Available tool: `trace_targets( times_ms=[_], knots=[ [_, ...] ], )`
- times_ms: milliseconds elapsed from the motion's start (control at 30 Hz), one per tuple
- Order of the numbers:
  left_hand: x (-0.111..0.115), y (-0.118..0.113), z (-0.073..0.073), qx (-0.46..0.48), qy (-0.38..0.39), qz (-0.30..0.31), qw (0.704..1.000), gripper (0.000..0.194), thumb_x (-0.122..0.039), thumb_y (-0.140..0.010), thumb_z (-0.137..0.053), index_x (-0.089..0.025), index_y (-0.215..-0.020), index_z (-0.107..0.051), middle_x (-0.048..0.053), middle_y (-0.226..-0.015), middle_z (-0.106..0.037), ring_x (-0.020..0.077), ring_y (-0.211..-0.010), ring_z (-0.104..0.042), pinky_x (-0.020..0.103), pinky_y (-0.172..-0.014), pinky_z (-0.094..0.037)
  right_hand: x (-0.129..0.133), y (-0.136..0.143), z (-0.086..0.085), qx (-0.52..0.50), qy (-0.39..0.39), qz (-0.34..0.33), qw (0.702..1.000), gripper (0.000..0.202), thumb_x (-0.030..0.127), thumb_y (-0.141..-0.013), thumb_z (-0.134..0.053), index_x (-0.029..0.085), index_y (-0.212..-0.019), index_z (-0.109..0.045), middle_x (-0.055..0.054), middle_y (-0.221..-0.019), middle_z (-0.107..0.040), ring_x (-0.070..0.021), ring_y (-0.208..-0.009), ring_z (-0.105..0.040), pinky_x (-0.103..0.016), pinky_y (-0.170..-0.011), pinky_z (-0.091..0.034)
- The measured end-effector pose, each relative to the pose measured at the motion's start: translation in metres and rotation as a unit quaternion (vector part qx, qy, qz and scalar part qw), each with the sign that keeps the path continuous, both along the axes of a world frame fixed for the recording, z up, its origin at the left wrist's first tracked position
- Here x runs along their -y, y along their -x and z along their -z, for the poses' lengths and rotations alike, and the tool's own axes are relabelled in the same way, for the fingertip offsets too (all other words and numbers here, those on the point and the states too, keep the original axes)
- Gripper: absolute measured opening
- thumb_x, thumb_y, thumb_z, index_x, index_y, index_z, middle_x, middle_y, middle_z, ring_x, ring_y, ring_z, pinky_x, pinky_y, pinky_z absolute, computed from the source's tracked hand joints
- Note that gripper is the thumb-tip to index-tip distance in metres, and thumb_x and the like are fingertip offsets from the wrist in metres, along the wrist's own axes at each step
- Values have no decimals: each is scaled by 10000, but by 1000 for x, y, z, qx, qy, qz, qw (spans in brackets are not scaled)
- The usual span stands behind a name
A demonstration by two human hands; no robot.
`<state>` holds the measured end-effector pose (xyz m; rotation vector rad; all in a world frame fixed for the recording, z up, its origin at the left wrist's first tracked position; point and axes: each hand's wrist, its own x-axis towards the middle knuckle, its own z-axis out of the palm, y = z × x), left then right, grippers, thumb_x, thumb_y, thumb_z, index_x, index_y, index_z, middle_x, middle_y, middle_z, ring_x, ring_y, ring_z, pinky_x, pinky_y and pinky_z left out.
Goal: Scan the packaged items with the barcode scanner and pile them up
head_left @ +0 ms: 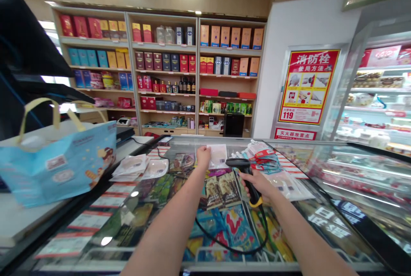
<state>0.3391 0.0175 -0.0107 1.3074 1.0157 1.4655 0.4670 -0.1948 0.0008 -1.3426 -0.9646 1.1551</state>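
My left hand [203, 156] is closed on the edge of a flat clear-and-white packet [218, 155], held up over the glass top of a freezer. In my right hand [257, 183] is a black barcode scanner [238, 163] with a yellow-tipped handle, its head turned toward the packet. A black cable [237, 250] loops down from the scanner's handle. Similar flat packets [287, 185] lie on the glass beside my right wrist. More of these packets [131, 165] are piled to the left.
A blue shopping bag [64, 169] with yellow handles stands on the left counter, near a dark monitor [28, 40]. Red-and-blue packages [263, 156] are heaped on the glass. Colourful packs [237, 224] lie inside the freezer. Stocked shelves [165, 63] line the back wall; a lit display fridge [379, 96] stands right.
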Motion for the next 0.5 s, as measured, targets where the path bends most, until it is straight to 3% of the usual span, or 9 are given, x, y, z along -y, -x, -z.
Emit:
trace_targets(
  times_ms=[200, 367, 500],
  knots=[
    [-16, 87, -20, -69, -29, -82, 994, 182, -253, -677, -548, -167, -527, -492, -48, -481, -423, 92, -491, -377, 209, -494, -289, -18, 49, -15, -13, 4, -35, 999, 309, 360, -692, -703, 202, -748, -444, 69, -508, -518, -74, -377, -452, -203, -360, -383],
    [-32, 163, -20, -192, -31, -158, 968, 152, -238, -711, -523, -162, -584, -559, 3, -557, -548, 148, -587, -518, 231, -554, -358, -39, 98, -23, -24, -4, -78, 997, 321, 379, -679, -706, 201, -745, -448, 66, -497, -524, -82, -380, -462, -209, -365, -382],
    [-40, 203, -21, -292, -24, -189, 937, 160, -209, -754, -505, -136, -724, -645, 78, -747, -672, 204, -768, -618, 256, -672, -422, -59, 131, -19, -21, 1, -93, 995, 314, 377, -666, -705, 190, -736, -462, 63, -493, -524, -79, -379, -465, -207, -369, -377]
  ],
)
